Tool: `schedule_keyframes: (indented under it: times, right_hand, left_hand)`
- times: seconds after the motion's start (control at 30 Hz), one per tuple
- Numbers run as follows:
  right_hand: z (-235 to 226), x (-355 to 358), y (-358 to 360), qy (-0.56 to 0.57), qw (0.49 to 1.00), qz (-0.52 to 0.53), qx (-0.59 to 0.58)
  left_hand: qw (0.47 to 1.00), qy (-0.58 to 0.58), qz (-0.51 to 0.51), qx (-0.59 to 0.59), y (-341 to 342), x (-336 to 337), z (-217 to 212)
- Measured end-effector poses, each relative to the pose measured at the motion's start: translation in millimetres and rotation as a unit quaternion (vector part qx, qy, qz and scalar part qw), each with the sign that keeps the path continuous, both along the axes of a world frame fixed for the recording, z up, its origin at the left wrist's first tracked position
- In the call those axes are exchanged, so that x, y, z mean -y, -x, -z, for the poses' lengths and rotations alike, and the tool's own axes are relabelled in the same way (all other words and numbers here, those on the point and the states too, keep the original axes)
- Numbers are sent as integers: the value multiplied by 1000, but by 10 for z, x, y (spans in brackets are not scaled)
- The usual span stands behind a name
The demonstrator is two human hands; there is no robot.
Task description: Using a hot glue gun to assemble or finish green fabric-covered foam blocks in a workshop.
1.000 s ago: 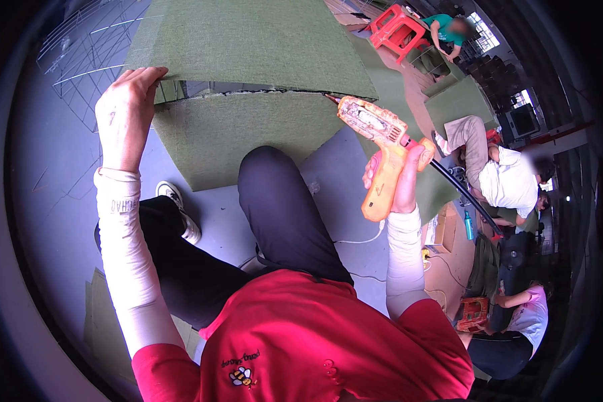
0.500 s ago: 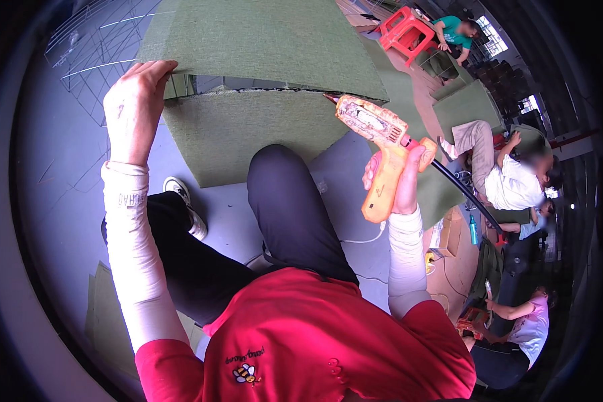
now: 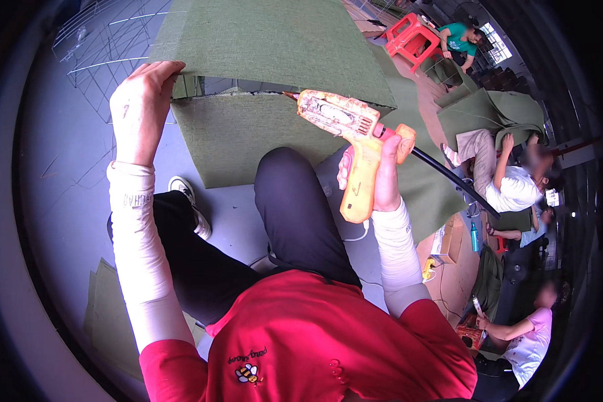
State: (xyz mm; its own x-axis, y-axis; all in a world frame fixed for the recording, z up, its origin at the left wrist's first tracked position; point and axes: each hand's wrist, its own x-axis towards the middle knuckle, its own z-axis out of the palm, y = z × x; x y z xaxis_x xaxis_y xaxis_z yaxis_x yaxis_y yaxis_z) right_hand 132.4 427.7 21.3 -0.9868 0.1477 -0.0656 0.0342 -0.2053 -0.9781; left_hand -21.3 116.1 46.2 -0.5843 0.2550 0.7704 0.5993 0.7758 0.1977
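A large green fabric-covered panel [image 3: 275,47] fills the upper middle, with a second green piece [image 3: 248,137] hanging below it. Between them runs a gap along the edge, where thin wire shows. My left hand [image 3: 141,107] pinches the upper panel's left corner between fingers and thumb. In my right hand [image 3: 386,171] is a worn yellow-orange glue gun [image 3: 345,117], gripped by its handle. A black glue stick [image 3: 455,177] sticks out of its back. Its nozzle meets or nearly meets the seam, around the middle of the gap; contact cannot be made out.
Wire frames [image 3: 107,57] stand on the floor at the upper left. Flat green sheets [image 3: 110,315] lie at lower left. A white cord [image 3: 362,234] trails from the gun. To the right are red stools [image 3: 412,41], a cardboard box [image 3: 447,241], a teal bottle [image 3: 474,236] and several seated people.
My right hand and the glue gun have moved left along the seam, from near its right end towards the middle. The left hand keeps its hold on the corner.
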Motion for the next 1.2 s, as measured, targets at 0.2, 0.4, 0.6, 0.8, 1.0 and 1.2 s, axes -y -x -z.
schedule_keyframes:
  times: [0.2,0.4,0.6,0.8,1.0,1.2]
  right_hand:
    - [-124,33,-17,-3,1000,-25,9]
    - [-226,114,-27,-12,999,-35,-17]
    - [-140,68,-47,-23,999,-32,-31]
    - [-154,43,-35,9,998,-54,-28]
    - [-298,160,-62,-7,997,-53,-55]
    - [-293,169,-63,51,994,-91,-46]
  left_hand:
    - [1000,-3,2,-14,-95,-72,-109]
    - [1000,-8,-8,8,-183,-108,-196]
    - [1000,0,-3,-9,-198,-132,-109]
    - [1000,-9,-8,10,-205,-112,-114]
    - [1000,-3,-16,16,-261,-110,-205]
    - [1000,-19,-11,15,-327,-106,-241]
